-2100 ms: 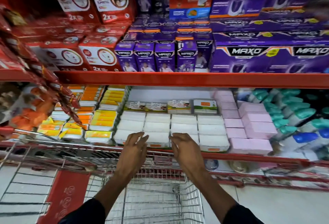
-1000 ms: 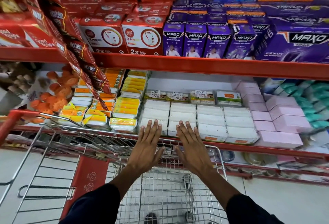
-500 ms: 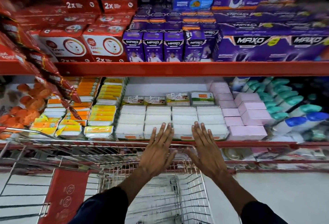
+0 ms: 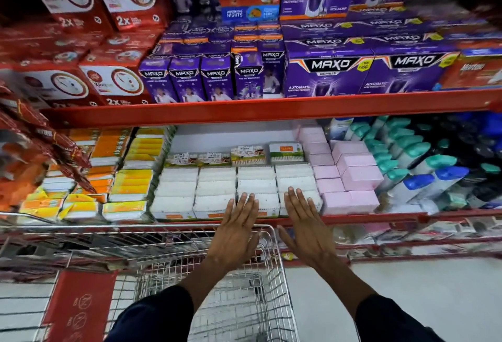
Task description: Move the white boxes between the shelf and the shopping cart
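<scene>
Several white boxes (image 4: 216, 188) lie in neat rows on the lower red shelf (image 4: 380, 218), straight ahead. My left hand (image 4: 236, 233) stretches flat toward the front row, fingers apart, fingertips at the front edge of a box. My right hand (image 4: 305, 229) is likewise flat and spread, its fingertips over the rightmost front white box. Neither hand holds anything. The wire shopping cart (image 4: 190, 233) stands below my arms, its basket showing no boxes.
Pink boxes (image 4: 358, 178) sit right of the white ones, yellow and orange packs (image 4: 130, 186) to the left. Purple and red cartons (image 4: 326, 75) fill the upper shelf. Capped bottles (image 4: 423, 167) stand at far right. Red sachet strips (image 4: 40, 135) hang at left.
Both open hands have reached slightly further forward onto the front white boxes; the view has swung right and back left.
</scene>
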